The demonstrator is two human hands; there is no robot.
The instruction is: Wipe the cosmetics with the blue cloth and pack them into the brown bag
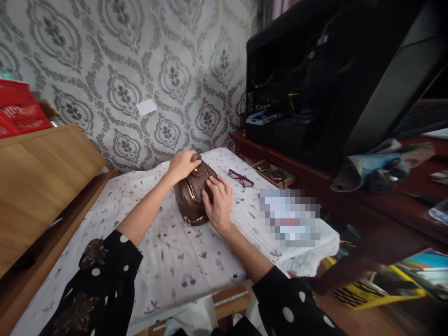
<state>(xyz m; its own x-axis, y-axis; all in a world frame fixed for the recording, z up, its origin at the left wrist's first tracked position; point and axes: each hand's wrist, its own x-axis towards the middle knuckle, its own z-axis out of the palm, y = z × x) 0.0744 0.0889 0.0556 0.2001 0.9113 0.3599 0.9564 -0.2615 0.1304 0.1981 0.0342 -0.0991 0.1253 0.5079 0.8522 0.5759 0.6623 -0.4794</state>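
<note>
A small brown leather bag (189, 193) with gold zips stands on a white cloth (157, 242) printed with small plants and rainbows. At the bag's far top end, my left hand (182, 165) is closed on it by the short handle, the thumb pressed against the top. My right hand (220, 203) lies against the bag's right side, its fingers spread on the leather. A gold zip runs along the top between the hands, and another crosses the near end. Just right of the bag lie dark red eyeglasses (241, 178).
A pixelated flat item (290, 218) lies on the cloth's right side. A wooden tray (275, 175) with glasses is beyond the eyeglasses. A black computer case (315, 88) stands on the dark red desk. On the left, a wooden panel (45, 182) bears a red box (23, 109).
</note>
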